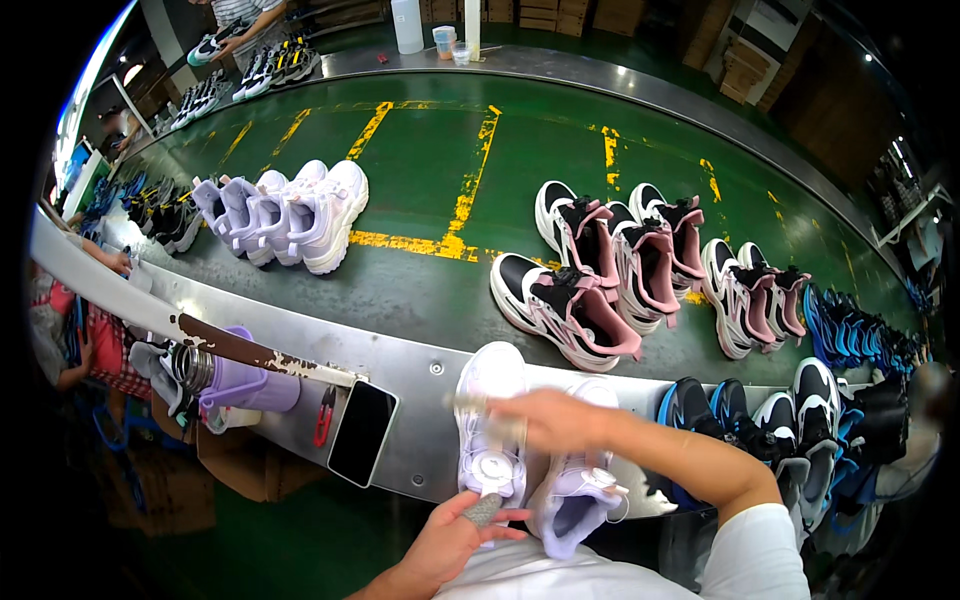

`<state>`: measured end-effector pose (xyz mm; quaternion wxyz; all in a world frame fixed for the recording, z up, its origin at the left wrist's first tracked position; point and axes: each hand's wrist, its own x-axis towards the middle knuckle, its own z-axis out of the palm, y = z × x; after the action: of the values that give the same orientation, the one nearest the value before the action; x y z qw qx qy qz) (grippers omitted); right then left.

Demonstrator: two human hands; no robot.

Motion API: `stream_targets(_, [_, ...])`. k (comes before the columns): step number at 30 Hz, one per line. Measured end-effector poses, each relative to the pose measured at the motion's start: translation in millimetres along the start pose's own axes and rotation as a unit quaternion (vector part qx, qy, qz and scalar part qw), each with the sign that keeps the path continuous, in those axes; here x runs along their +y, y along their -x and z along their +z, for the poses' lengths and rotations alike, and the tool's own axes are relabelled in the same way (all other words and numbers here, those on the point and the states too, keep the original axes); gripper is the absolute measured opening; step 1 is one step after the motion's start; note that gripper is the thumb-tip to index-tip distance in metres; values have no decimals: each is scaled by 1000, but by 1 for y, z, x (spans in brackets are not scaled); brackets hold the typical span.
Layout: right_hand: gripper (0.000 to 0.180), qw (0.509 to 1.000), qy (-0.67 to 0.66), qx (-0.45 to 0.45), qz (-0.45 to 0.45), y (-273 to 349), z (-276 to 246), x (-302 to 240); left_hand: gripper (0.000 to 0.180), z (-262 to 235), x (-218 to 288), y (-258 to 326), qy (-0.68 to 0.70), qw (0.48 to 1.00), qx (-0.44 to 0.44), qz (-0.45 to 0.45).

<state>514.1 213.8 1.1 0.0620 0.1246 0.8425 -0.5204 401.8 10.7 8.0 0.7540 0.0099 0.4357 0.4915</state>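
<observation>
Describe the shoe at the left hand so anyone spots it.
Find the green belt, then its near metal ledge. Two pale lavender shoes stand side by side there. It's the left one, left hand at its collar, blurred right hand above.

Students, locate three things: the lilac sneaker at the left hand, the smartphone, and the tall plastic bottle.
Lilac sneaker point(491, 467): head view, on its round dial.
Smartphone point(364, 434): head view, on its dark screen.
Plastic bottle point(408, 27): head view, on its body.

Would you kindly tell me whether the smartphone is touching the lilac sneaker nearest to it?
Apart: the head view shows bare metal ledge between the smartphone and the lilac sneaker.
</observation>
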Motion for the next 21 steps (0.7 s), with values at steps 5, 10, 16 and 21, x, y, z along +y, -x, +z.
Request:
stream_targets(5, [49,996,58,54,33,-3,21,9,37,6,-18,-4,19,998,36,41])
stream_targets(10, [53,999,32,37,17,3,17,27,37,19,-22,-3,-397,889,57,223])
stream_targets(16, [68,991,-47,-124,-28,24,-9,-21,38,11,-10,6,-121,991,27,53])
stream_targets(21, [74,984,41,-103,-138,22,10,-5,36,10,-23,-4,-35,998,29,31])
